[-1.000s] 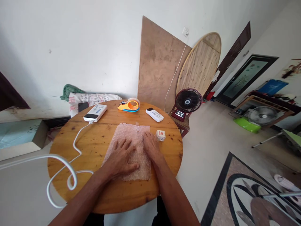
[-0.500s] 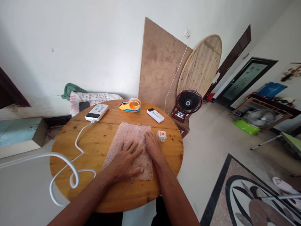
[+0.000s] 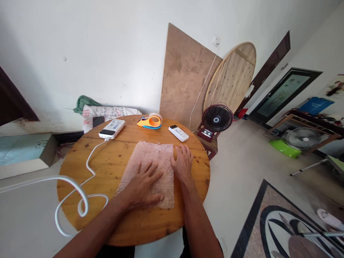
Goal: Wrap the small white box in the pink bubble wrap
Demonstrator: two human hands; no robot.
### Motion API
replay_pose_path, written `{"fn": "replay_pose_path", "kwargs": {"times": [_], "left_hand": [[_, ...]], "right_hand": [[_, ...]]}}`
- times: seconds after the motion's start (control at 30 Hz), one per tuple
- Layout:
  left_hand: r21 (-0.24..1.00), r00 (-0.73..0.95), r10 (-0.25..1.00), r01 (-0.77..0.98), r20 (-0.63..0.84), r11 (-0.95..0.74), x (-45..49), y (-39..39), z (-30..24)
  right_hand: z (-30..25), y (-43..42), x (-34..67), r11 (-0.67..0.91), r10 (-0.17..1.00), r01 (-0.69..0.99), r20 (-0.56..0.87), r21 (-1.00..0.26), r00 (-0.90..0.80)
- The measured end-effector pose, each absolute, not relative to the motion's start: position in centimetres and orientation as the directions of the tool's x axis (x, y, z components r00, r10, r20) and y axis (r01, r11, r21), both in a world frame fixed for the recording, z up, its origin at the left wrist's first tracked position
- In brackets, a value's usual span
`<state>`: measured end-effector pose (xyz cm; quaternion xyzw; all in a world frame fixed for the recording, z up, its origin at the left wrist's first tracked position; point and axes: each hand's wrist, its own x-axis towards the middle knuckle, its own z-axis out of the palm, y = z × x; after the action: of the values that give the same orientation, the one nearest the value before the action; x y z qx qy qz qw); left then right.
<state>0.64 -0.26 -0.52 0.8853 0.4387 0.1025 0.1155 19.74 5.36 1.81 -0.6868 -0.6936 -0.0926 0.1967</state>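
Observation:
A sheet of pinkish bubble wrap (image 3: 155, 154) lies flat in the middle of a round wooden table (image 3: 107, 163). My left hand (image 3: 142, 182) rests on its near part, fingers spread and flat. At the sheet's right edge my right hand (image 3: 183, 163) lies with its fingers stretched out and apart. It covers the spot on the bare wood where a small white and red box stood. The box itself is hidden under that hand.
At the table's far side lie a white power bank (image 3: 112, 128) with a white cable (image 3: 72, 190) looping off the left edge, an orange tape dispenser (image 3: 149, 121) and a white remote (image 3: 178, 133). A small fan (image 3: 217, 118) stands on a stool to the right.
My right hand has slid from the bubble wrap's right part to the right, over the small box, which no longer shows. My left hand stays pressed on the sheet.

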Motion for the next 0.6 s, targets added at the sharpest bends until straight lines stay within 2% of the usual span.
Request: {"fn": "replay_pose_path", "kwargs": {"times": [0.13,0.27,0.37,0.47,0.53,0.6], "left_hand": [[0.29,0.591,0.802,0.755,0.088,-0.588,0.8,-0.2,-0.5],[0.286,0.594,0.801,0.757,0.076,-0.588,0.9,-0.1,-0.6],[0.277,0.594,0.802,0.761,0.066,-0.587,0.9,-0.1,-0.7],[0.278,0.593,0.802,0.762,0.064,-0.585,0.9,-0.1,-0.7],[0.284,0.595,0.802,0.76,0.06,-0.585,0.9,-0.1,-0.6],[0.291,0.596,0.8,0.757,0.06,-0.585,0.9,-0.1,-0.5]], "right_hand": [[1.5,5.7,21.5,-0.17,0.932,0.965,0.286,-0.198,0.223],[1.5,6.1,22.7,-0.151,0.935,0.944,0.269,-0.293,0.233],[1.9,6.4,23.0,-0.031,0.88,0.901,0.416,-0.434,0.231],[2.6,6.2,22.4,0.224,0.773,0.815,0.606,-0.534,0.185],[3.0,5.8,21.4,0.391,0.772,0.756,0.634,-0.525,0.041],[3.3,5.2,20.2,0.506,0.801,0.713,0.571,-0.485,-0.18]]}}
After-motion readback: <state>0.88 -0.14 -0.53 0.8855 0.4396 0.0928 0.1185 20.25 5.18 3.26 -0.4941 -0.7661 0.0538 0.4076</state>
